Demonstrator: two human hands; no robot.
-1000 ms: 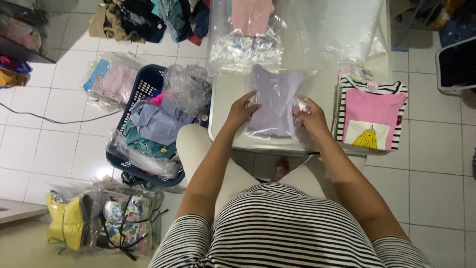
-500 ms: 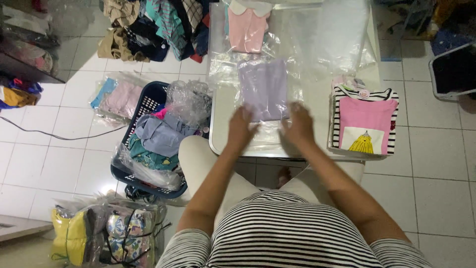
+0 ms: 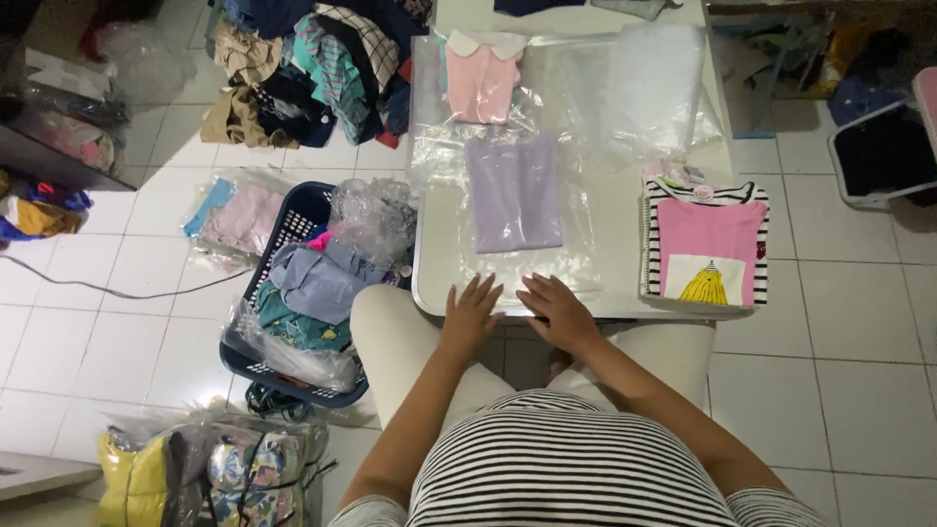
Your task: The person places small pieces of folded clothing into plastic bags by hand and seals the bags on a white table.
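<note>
Head view: the left hand (image 3: 471, 314) and right hand (image 3: 558, 310) lie flat, fingers spread, gripping nothing, pressing the near edge of the clear plastic bag (image 3: 517, 254) on the white table (image 3: 625, 244), seemingly to smooth it; inside lies the folded lilac garment (image 3: 514, 192); beyond it, a bagged pink collared top (image 3: 481, 80); to the right, a stack topped by a pink striped shirt (image 3: 708, 244); left, a dark laundry basket (image 3: 293, 293) of bagged clothes.
</note>
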